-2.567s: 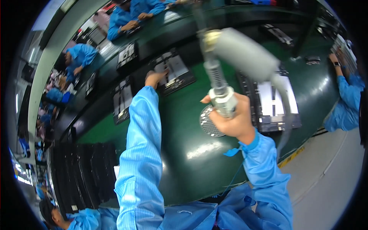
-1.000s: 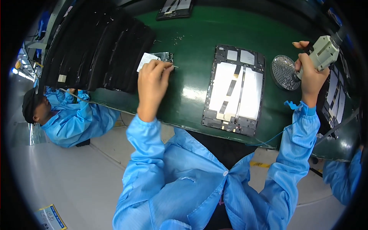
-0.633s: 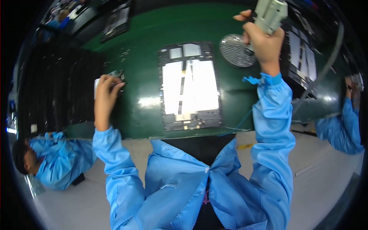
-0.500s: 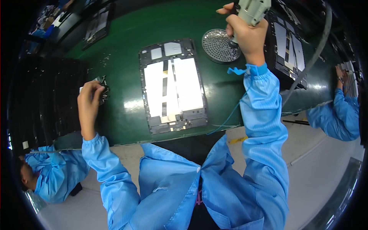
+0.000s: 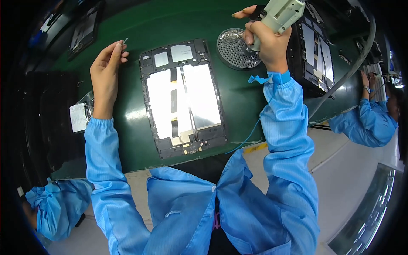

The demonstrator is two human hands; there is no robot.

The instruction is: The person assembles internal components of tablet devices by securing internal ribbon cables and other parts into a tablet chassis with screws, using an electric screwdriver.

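Observation:
My left hand point(image 5: 107, 70) is raised left of the opened tablet, thumb and fingertips pinching a small thin grey piece point(image 5: 125, 41) too tiny to name. My right hand point(image 5: 272, 44) grips a pale grey-green electric screwdriver point(image 5: 278, 19), thumb wrapped round and one finger stretched out. The screwdriver's lower end sits at the right side of a round perforated screw tray point(image 5: 231, 50); its tip is partly hidden. Between my hands lies the opened tablet point(image 5: 163, 104), its silvery battery panels and black frame facing up. Neither hand touches it.
More opened tablet bodies are stacked at the right point(image 5: 316, 55), beside a thick grey cable point(image 5: 350, 63). A bag with a white label point(image 5: 78, 118) lies at the left, near dark racks point(image 5: 46, 114). Another tablet point(image 5: 85, 32) rests at the far left. Co-workers in blue sit on both sides.
My left hand has moved from the bag of small parts up and away, with the small piece pinched in it. My right hand with the screwdriver has shifted slightly at the screw tray.

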